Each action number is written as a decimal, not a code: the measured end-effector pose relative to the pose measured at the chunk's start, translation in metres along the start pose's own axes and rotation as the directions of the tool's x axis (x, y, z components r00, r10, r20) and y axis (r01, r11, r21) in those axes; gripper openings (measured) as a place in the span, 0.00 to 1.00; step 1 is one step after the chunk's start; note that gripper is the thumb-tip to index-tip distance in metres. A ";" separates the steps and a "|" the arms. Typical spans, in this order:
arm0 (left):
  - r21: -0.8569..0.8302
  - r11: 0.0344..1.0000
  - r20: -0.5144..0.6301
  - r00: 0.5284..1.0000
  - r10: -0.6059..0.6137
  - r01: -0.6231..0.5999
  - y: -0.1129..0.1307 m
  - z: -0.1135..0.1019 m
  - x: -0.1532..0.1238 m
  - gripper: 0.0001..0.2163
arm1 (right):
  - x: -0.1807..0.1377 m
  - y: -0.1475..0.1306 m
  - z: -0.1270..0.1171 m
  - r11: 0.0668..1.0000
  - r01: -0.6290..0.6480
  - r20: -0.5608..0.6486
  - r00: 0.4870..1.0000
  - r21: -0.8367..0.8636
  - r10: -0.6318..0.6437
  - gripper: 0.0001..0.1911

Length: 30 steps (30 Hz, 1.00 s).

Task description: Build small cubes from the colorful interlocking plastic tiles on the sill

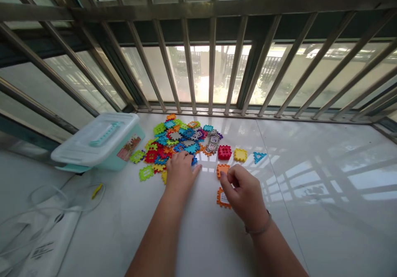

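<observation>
A pile of colourful interlocking plastic tiles [180, 138] lies on the white floor near the window bars. My left hand [180, 171] rests on the near edge of that pile, fingers curled down over the pieces. My right hand [243, 192] is curled, its fingertips pinching an orange square tile [222, 170] on the floor. Under the heel of the same hand lies a second orange tile [221, 198]. A red tile [224, 152], a yellow tile [240, 155] and a blue triangle [258, 157] lie in a row just beyond.
A teal storage box with a white lid [99, 141] stands at the left of the pile. White cables and a power strip [46, 227] lie at the lower left, with a small yellow piece [96, 191] beside them. Metal window bars [214, 62] close off the far side.
</observation>
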State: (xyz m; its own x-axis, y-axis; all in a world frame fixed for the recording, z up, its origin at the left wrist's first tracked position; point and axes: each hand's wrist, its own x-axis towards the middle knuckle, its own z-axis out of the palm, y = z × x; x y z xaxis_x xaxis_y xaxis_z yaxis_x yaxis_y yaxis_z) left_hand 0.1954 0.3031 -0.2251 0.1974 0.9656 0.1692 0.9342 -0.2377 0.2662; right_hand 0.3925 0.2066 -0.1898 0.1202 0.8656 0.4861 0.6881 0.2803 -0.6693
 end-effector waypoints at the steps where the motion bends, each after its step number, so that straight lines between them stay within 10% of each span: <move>1: 0.010 1.000 0.011 1.000 -0.002 0.002 0.002 -0.001 0.000 0.14 | 0.000 -0.001 0.000 1.000 0.023 0.013 1.000 -0.009 -0.023 0.18; 6: 0.022 1.000 0.035 0.999 0.012 -0.012 0.003 -0.001 -0.001 0.11 | 0.005 0.011 -0.018 0.988 0.080 0.094 0.993 -0.135 -0.068 0.17; 14: -0.002 1.000 0.032 0.999 -0.002 0.002 -0.001 -0.002 -0.002 0.11 | 0.009 0.053 -0.072 0.858 -0.196 0.091 0.959 -0.474 0.270 0.15; 24: -0.004 1.000 0.061 0.998 0.030 -0.030 -0.009 0.004 0.000 0.18 | -0.010 0.046 -0.070 0.832 -0.278 0.531 0.663 -0.480 0.528 0.51; 30: -0.032 0.998 0.082 0.995 0.050 -0.047 -0.008 0.002 0.000 0.19 | -0.012 0.047 -0.062 0.826 -0.204 0.559 0.649 -0.525 0.516 0.32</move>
State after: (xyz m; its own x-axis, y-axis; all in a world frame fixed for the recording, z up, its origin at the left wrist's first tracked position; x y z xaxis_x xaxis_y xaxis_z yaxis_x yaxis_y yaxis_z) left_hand 0.1880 0.3050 -0.2288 0.2671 0.9580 0.1041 0.9137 -0.2861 0.2886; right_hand 0.4678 0.1833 -0.1917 0.0328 0.9385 -0.3436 0.9200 -0.1627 -0.3566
